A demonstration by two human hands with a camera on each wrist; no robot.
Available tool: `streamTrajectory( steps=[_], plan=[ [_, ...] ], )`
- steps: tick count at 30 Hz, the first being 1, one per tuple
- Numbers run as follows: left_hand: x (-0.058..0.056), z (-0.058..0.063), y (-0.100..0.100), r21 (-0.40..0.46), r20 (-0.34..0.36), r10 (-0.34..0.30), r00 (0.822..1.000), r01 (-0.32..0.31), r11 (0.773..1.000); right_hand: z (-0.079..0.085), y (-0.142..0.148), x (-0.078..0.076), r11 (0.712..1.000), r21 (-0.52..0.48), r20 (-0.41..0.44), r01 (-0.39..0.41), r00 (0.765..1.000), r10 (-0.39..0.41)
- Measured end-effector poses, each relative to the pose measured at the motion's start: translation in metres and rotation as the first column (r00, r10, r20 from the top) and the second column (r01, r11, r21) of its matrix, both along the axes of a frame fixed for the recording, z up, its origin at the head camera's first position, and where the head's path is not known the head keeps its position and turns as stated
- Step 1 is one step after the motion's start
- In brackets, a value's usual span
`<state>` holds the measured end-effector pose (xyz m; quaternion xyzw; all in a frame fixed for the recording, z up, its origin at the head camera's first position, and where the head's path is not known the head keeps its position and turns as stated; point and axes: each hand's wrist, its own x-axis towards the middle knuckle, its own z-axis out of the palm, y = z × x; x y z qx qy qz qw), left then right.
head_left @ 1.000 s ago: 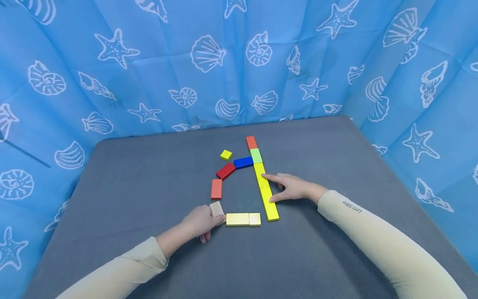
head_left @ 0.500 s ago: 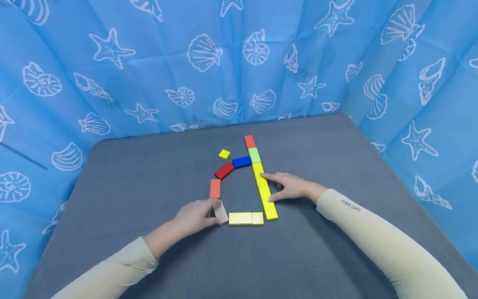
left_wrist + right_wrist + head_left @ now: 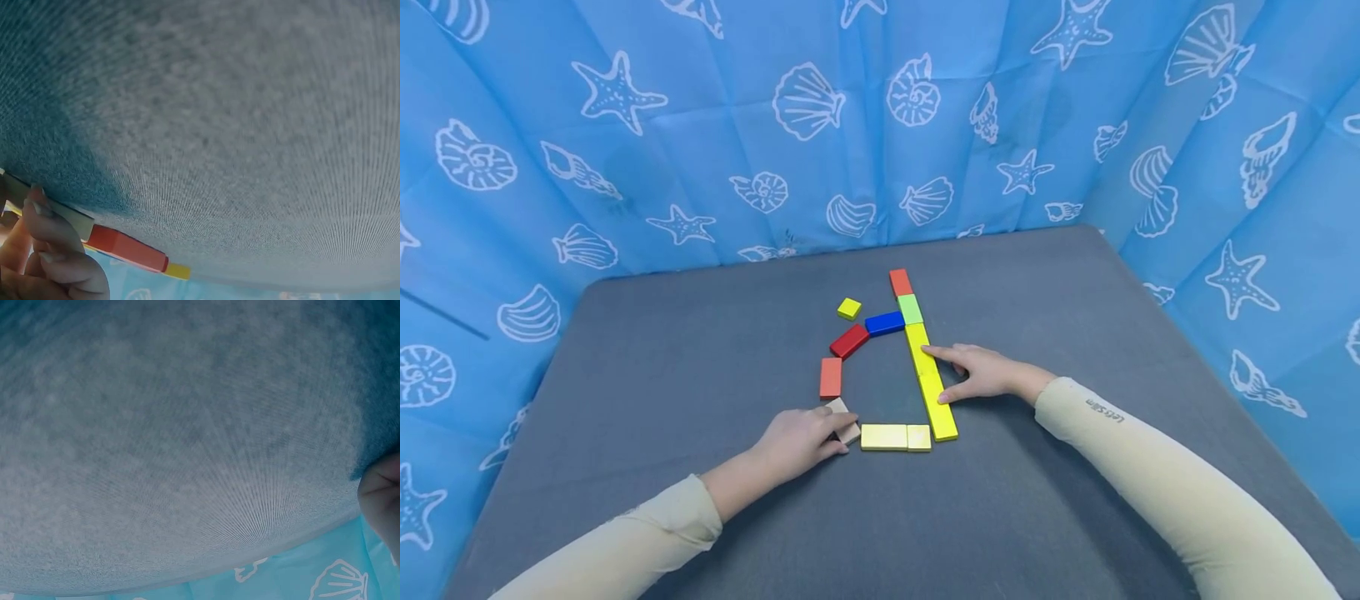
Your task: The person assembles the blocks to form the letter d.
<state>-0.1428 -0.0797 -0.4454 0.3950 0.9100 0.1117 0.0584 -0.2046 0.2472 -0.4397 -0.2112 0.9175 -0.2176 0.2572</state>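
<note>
In the head view, my left hand (image 3: 797,443) pinches a beige wooden block (image 3: 848,432), index finger across its top and thumb at its near edge. The left wrist view shows curled fingers (image 3: 53,228) against the side of this block. It lies slanted between a coral block (image 3: 831,378) and a pale yellow block (image 3: 883,437), which has a small pale yellow block (image 3: 919,437) at its right end. My right hand (image 3: 988,372) rests its extended index finger and thumb on two long yellow blocks (image 3: 928,379) laid end to end.
Past the yellow blocks, a light green block (image 3: 910,309) and an orange-red block (image 3: 900,282) extend the line. A blue block (image 3: 885,323) and a red block (image 3: 849,342) curve leftward from it. A small yellow block (image 3: 849,308) lies apart on the grey table (image 3: 700,350), before a blue curtain (image 3: 700,125).
My left hand has shifted its hold on the beige block, which now lies angled between the coral and pale yellow blocks. The pale yellow pair sits slightly farther right. My right hand stays put.
</note>
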Motion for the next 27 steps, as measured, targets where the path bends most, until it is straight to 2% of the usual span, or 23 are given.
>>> streamTrajectory(
  steps=[5,9,27],
  plan=[
    [-0.0006,-0.0002,0.0027,-0.013,0.015,0.045,0.999,-0.045,0.999,0.0009,-0.0001,-0.0001,1.000,-0.001,0.006,0.002,1.000,-0.002],
    [-0.0003,-0.0002,0.0033,-0.014,0.021,0.058,0.998,-0.058,0.998,0.0018,-0.0004,-0.0001,1.000,-0.005,0.010,0.002,1.000,-0.002],
    [-0.0024,0.0009,0.0016,0.004,0.048,0.010,0.999,-0.010,1.000,0.0020,-0.0006,0.0001,1.000,0.002,0.014,0.007,1.000,-0.007]
  ],
)
